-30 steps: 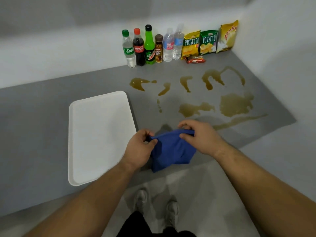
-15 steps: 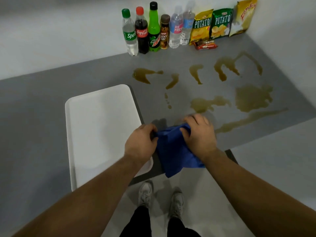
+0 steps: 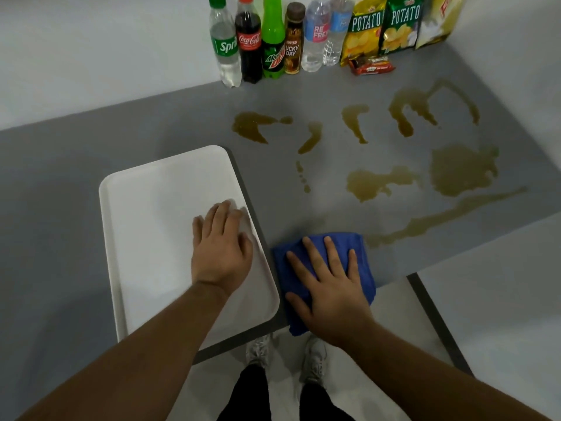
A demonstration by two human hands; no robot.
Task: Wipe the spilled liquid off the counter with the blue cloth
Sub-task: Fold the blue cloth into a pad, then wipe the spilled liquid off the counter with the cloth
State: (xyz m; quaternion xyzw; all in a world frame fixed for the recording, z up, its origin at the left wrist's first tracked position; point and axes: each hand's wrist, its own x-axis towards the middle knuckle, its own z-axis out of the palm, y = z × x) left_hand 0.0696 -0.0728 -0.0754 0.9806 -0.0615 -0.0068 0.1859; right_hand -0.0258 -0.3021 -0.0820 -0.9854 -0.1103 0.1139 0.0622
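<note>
A folded blue cloth point(image 3: 362, 253) lies flat on the grey counter point(image 3: 151, 129) near its front edge. My right hand point(image 3: 331, 284) presses on it with straight, spread fingers. Brown spilled liquid point(image 3: 464, 171) spreads in several puddles and streaks over the right half of the counter; one long streak point(image 3: 440, 218) ends just right of the cloth. My left hand point(image 3: 221, 241) rests flat on the white tray point(image 3: 145, 214), fingers straight, holding nothing.
Several drink bottles point(image 3: 252, 41) stand in a row against the back wall, with chip bags point(image 3: 397, 25) and a small red snack pack point(image 3: 372, 65) to their right. A white wall point(image 3: 516, 56) bounds the counter on the right. My shoes show below the counter's edge.
Both hands were pinching the cloth in the air. Now the cloth lies on the counter under my flat right hand, and my left hand has let go and moved onto the tray.
</note>
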